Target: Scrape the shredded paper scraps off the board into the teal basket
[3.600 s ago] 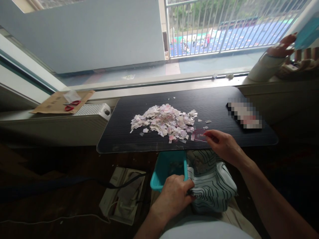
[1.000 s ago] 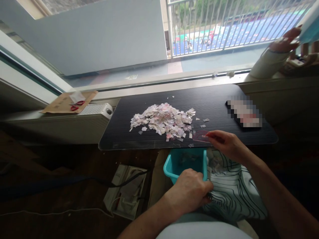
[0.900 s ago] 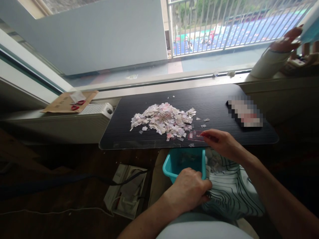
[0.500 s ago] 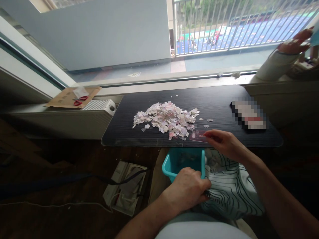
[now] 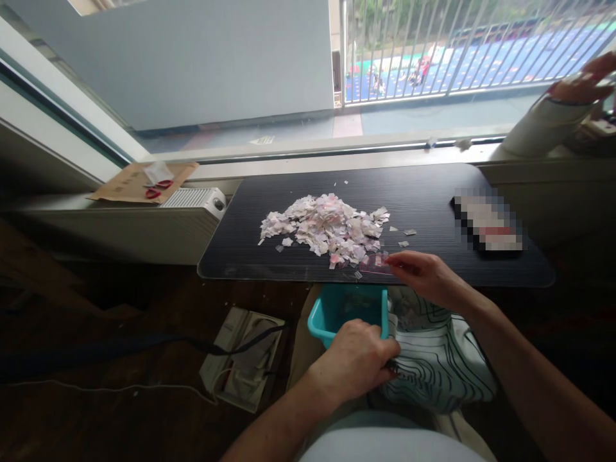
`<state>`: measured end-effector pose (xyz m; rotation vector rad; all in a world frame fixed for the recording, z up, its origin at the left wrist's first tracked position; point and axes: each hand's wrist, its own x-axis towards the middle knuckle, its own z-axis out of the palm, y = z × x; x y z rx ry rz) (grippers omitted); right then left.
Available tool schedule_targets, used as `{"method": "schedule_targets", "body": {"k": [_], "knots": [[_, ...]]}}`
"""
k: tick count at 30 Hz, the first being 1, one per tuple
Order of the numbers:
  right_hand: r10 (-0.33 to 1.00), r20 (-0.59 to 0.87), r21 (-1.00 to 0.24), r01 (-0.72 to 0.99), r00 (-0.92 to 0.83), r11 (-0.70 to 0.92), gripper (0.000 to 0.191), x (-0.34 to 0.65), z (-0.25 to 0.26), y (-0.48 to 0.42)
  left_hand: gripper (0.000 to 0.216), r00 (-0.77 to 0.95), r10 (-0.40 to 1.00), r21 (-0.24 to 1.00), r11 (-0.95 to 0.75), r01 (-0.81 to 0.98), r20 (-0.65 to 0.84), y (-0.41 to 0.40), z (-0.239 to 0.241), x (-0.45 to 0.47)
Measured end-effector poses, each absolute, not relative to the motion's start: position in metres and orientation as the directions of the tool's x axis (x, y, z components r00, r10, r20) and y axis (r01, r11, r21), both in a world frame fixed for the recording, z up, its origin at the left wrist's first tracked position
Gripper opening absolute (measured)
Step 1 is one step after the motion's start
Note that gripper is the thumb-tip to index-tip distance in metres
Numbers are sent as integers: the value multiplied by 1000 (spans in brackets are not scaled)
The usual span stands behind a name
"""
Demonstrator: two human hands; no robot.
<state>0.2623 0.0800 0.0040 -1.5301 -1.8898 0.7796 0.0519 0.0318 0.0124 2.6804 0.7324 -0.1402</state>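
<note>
A heap of small pale paper scraps (image 5: 327,221) lies on the dark wood-grain table (image 5: 231,256). My right hand (image 5: 418,273) pinches a clear, pinkish plastic piece (image 5: 373,264) low over the table, beside the heap's near right edge; its exact kind is unclear. Below the table's front edge, my left hand (image 5: 359,356) is closed on the near right rim of a teal plastic bin (image 5: 320,324). Some pale bits show inside the bin. A white cloth bag with dark wavy lines (image 5: 437,359) rests against the bin's right side, and my left fingers partly hide its edge.
A blurred-out object with a dark edge (image 5: 488,221) lies on the table's right. Red-handled scissors (image 5: 158,187) rest on a brown envelope (image 5: 120,183) on the left sill. A white container (image 5: 541,125) stands at right. An open box with cables (image 5: 245,362) sits on the floor.
My right hand has moved slightly left with the plastic piece, bringing it closer to the scraps. My left hand keeps its grip, and the bin has shifted a little left in view.
</note>
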Motion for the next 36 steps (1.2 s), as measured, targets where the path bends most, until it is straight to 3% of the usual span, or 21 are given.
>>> {"method": "schedule_targets", "body": {"k": [5, 12, 17, 23, 27, 36], "knots": [[967, 29, -718, 667, -253, 197, 25, 259, 9, 75, 24, 859, 466, 331, -792, 512, -213, 33, 15, 50], [984, 107, -734, 656, -145, 176, 26, 261, 8, 81, 22, 845, 482, 328, -779, 535, -233, 34, 17, 48], [962, 13, -723, 663, -271, 197, 26, 260, 10, 77, 22, 843, 485, 335, -774, 537, -233, 34, 16, 47], [989, 146, -646, 758, 13, 86, 26, 281, 10, 79, 22, 835, 496, 335, -765, 551, -239, 35, 15, 46], [992, 122, -607, 788, -34, 102, 22, 290, 10, 79, 23, 834, 496, 333, -765, 552, -243, 35, 14, 46], [985, 157, -674, 722, -66, 156, 26, 269, 4, 92, 21, 833, 497, 342, -760, 553, -241, 35, 11, 45]]}}
